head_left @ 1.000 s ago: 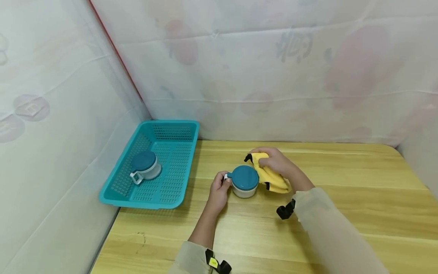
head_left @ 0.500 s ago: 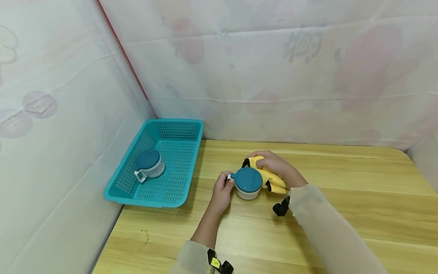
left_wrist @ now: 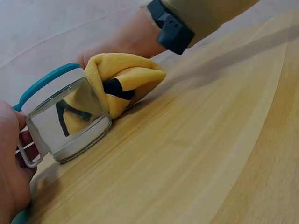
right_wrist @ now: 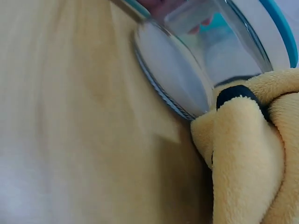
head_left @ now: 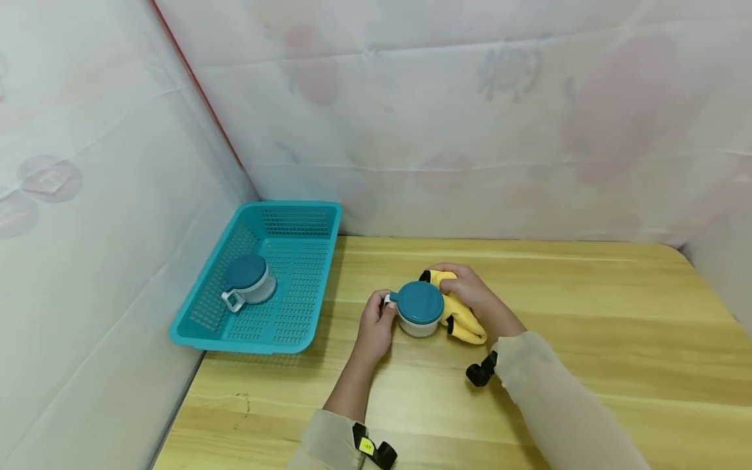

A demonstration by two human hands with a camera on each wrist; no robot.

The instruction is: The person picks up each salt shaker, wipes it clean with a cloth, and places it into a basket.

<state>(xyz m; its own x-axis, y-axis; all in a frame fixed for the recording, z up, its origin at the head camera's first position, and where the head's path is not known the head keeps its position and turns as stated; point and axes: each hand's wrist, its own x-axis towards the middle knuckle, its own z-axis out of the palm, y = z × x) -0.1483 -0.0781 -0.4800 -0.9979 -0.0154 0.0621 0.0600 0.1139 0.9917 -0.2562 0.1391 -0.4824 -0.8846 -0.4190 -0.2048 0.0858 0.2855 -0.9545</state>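
Note:
A clear glass jar [head_left: 420,328] with a blue lid [head_left: 420,302] and a white side handle stands upright on the wooden table. My left hand [head_left: 375,326] grips its handle [left_wrist: 31,156] from the left, fingers curled through it. On the jar's far right side, my right hand [head_left: 468,290] holds a bunched yellow cloth [head_left: 464,320] with black edging. The cloth touches the glass wall, and part of it shows through the jar [left_wrist: 70,123] in the left wrist view. In the right wrist view the cloth [right_wrist: 247,158] hides the right hand.
A turquoise perforated basket [head_left: 305,274] sits at the table's left, by the fabric wall. Inside it lies a second lidded jar [head_left: 249,281], tilted, its handle toward the front. Fabric walls [head_left: 470,130] border the table [head_left: 587,326] at the back and left.
My right hand has moved slightly toward me with the cloth, which bunches lower along the jar's right side. The left hand keeps its hold on the handle; the camera view shifts a little.

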